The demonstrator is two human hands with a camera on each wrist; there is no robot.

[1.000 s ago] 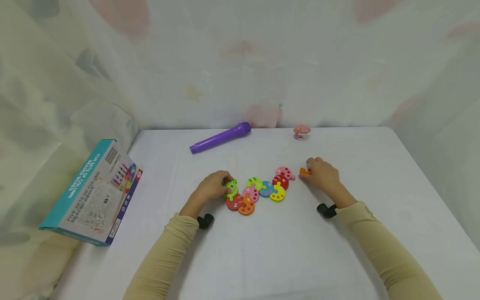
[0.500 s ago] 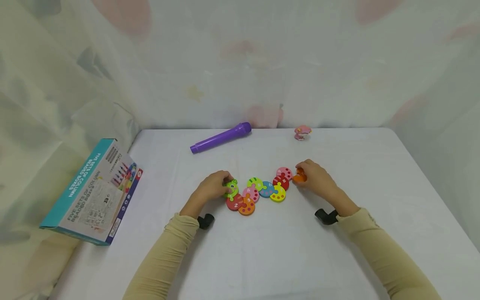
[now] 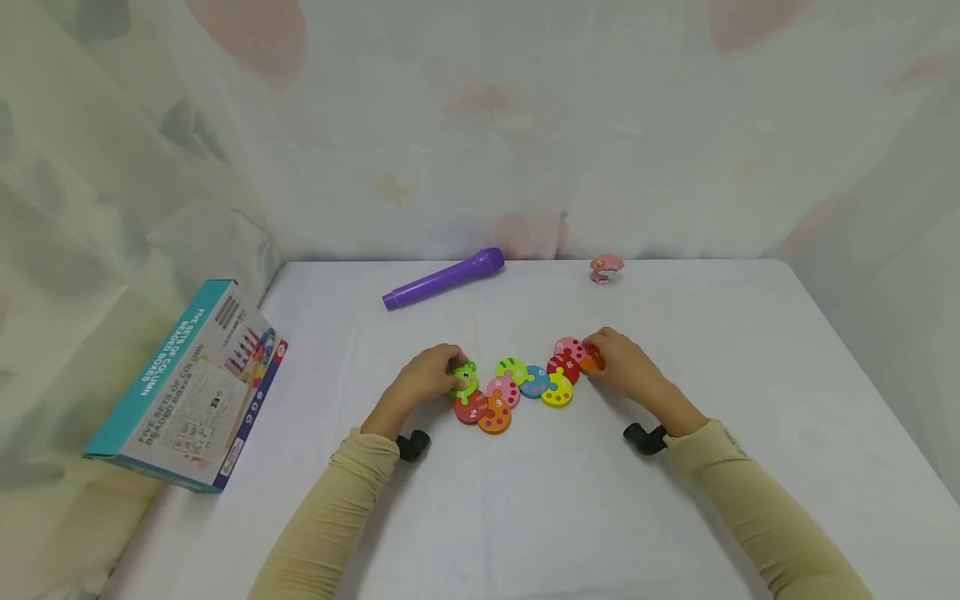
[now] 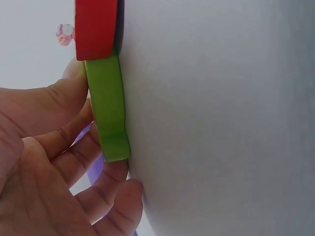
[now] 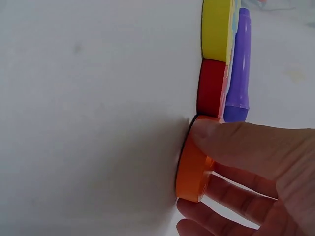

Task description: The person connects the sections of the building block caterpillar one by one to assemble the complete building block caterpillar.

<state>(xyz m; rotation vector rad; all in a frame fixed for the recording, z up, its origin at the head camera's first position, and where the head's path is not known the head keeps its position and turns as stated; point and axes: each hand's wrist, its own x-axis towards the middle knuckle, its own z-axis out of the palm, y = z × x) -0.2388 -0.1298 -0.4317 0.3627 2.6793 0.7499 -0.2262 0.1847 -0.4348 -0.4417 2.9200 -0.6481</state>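
A chain of colourful round caterpillar puzzle pieces lies across the table, with a green frog-like head piece [image 3: 466, 382] at its left end. My left hand [image 3: 427, 373] grips that head, thumb on its near edge in the left wrist view. A red piece [image 4: 96, 29] joins it there. At the right end, my right hand [image 3: 626, 364] pinches an orange puzzle piece [image 5: 193, 167] between thumb and fingers, right against the pink piece [image 3: 567, 347]. The red piece numbered 8 [image 3: 561, 368] and a yellow piece [image 3: 557, 391] sit beside it. Fingers partly cover the orange piece.
Behind the chain lies a purple toy microphone [image 3: 444, 279]. A small pink figurine [image 3: 606, 267] stands near the back edge. At the left, a teal and white toy box [image 3: 191, 387] is tilted on the table edge beside the curtain.
My right hand has moved left with the orange piece, bringing it from apart to the pink piece at the chain's end. My left hand has stayed on the green head.
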